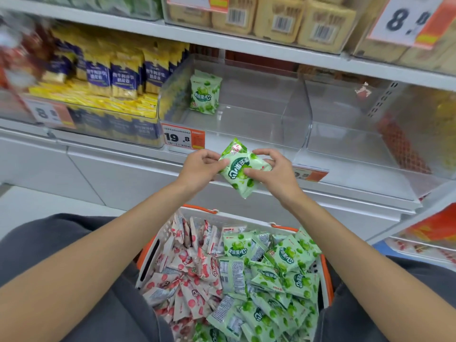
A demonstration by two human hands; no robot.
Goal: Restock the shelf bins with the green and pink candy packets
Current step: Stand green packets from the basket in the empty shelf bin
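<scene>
Green foil shows between both sets of fingers (pixel 262 152): the left hand (pixel 201 169) pinches the left edge of one green packet (pixel 243 169), and the right hand (pixel 274 172) grips its right side, thumb on the printed face and fingers curled over the far edge. The packet faces up, and its long axis runs roughly away from the person toward the shelf, tilted a little.

The clear bin (pixel 259 114) lies just beyond and above the fingers, with its open top facing them. One standing packet (pixel 204 95) leans at the bin's back, beyond and left of the fingers, so the left hand looks slightly nearer to it. The next move likely calls for lifting the held packet forward and turning it upright to match.

The basket (pixel 199 209) sits below the fingers, nearer the person, with pink packets (pixel 187 280) on its left and more green ones on its right.
</scene>
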